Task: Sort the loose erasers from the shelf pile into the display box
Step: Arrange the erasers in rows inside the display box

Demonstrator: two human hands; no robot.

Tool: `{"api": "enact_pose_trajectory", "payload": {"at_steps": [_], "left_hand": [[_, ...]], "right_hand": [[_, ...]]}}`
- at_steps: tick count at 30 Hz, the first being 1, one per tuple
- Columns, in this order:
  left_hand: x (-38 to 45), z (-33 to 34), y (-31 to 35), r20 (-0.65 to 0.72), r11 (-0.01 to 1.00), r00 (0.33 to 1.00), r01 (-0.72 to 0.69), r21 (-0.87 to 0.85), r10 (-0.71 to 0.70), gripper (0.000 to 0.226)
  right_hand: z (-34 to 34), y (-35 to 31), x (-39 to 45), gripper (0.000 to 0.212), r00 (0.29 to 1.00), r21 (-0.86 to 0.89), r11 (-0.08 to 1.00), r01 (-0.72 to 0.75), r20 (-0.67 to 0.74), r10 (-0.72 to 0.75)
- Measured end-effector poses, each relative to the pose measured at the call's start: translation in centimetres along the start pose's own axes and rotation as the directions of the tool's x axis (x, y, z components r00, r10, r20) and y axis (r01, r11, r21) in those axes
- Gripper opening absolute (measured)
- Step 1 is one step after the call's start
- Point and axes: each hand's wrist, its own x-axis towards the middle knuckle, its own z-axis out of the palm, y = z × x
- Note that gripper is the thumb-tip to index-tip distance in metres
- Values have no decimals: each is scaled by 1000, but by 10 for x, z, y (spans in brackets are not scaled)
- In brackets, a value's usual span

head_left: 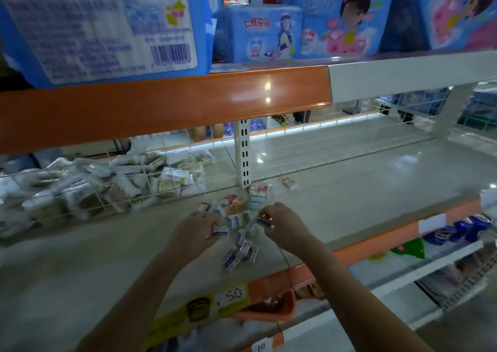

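Note:
A pile of small boxed erasers [242, 233] lies scattered on the grey shelf [349, 190], some blue and white, some red and white. My left hand [197, 226] reaches into the pile's left side and its fingers curl round a blue eraser [221, 230]. My right hand [285, 224] is at the pile's right side and pinches another blue eraser [265, 223]. One single eraser [289, 182] lies apart, farther back on the right. I cannot make out a display box; the frame is blurred.
A wire basket [107, 190] full of white wrapped packets stands at the left of the shelf. An upright slotted post [243, 155] rises behind the pile. Orange price rails [161, 104] edge the shelves. Blue packs sit on the shelf above.

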Motion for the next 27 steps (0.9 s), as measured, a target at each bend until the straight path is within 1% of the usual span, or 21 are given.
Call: {"api": "enact_pose_trajectory", "payload": {"at_steps": [3,5,8,12,15,17,20,25,27], "left_hand": [[-20,-15,-6,-53,997,996,67,-34,-69,24],[-40,-25,-11,-98,992,989,104,-69,-111,22],[-75,-42,-20,-177,987,973,140,-75,-151,20],[-134,-66,-37,-273,972,933,220,-87,-235,17],[-181,-84,-56,-300,954,906,286,-84,-298,18],[-212,-97,-71,-312,946,893,314,-81,-323,16],[-262,-112,-99,-311,932,880,355,-71,-359,16],[-337,-135,-148,-332,905,847,422,-55,-415,16],[-362,-140,-167,-326,888,831,454,-68,-450,21]], "right_hand": [[1,-20,-2,29,995,53,994,98,21,-99],[4,-37,-2,33,986,81,985,154,45,-158],[14,-71,-2,37,969,85,971,224,86,-231],[36,-123,-11,29,922,175,918,356,98,-376],[53,-170,-21,27,877,264,864,428,109,-468],[65,-205,-29,25,855,295,839,457,117,-506],[88,-257,-43,24,836,305,815,493,92,-540],[123,-343,-64,24,820,368,798,478,138,-555],[139,-372,-72,23,812,384,791,477,152,-563]]}}
